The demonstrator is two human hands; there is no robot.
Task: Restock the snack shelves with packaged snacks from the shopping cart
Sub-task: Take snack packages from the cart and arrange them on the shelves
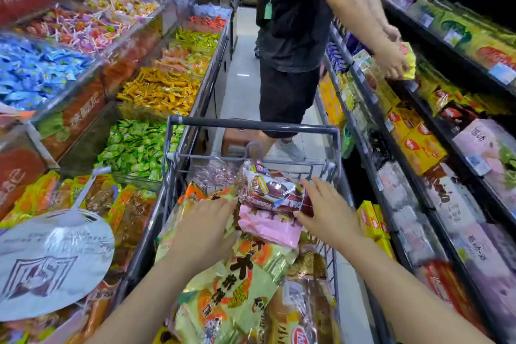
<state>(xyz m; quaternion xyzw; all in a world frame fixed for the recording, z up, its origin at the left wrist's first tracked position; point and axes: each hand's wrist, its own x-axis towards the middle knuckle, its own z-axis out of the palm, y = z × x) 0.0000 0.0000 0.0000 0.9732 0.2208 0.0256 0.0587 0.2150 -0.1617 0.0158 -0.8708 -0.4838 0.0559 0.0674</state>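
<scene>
At lower centre, the shopping cart (332, 148) brims with snack bags. The left hand (203, 229) rests flat, fingers straight, on a green-yellow bag (245, 285). The right hand (326, 209), fingers spread, touches a dark red packet (268, 190) atop a pink packet (268, 227). Snack shelves (413, 131) rise at right; candy bins (156, 86) fill the upper left.

Both forearms are showing bare from the lower edge of the view up to each grip, with no sleeve reaching into sight behind the wrists. The left hand (202, 227) and the right hand (325, 208) are wearing no gloves. No watch, band or ring is showing on either wrist or on the fingers, as far as the slight blur lets one tell. The fingernails are looking short and seemingly unpainted.
</scene>
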